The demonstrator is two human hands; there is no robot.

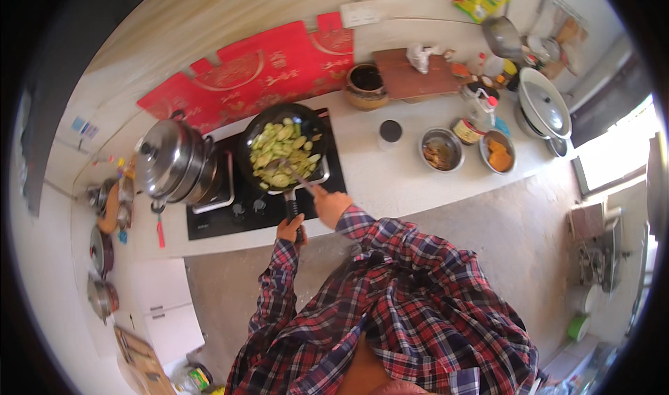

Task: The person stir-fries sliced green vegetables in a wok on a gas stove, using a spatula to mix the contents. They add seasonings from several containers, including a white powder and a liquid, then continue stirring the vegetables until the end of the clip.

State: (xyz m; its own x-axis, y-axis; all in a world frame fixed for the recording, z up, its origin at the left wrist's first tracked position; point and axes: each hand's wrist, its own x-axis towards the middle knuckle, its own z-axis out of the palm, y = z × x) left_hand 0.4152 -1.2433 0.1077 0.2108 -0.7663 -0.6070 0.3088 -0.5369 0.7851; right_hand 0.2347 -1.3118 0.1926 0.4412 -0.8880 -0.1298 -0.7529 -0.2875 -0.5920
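Note:
My left hand (290,230) grips the black handle (291,207) of a dark wok (308,113). The wok rests on the right burner of a black glass gas hob (219,223). Pale green vegetable slices (282,144) fill much of its bottom. In my right hand (332,207) is the handle of a metal spatula or ladle (301,178). Its head sits among the slices, partly covered by them, so its exact shape cannot be told.
A stacked steel steamer (170,159) occupies the left burner. Right of the hob stand a dark-lidded jar (390,133), a steel bowl of brownish food (440,149), a bowl of orange pieces (498,153) and an oil bottle (474,120). Behind them are a brown crock (366,87) and a reddish board (413,76).

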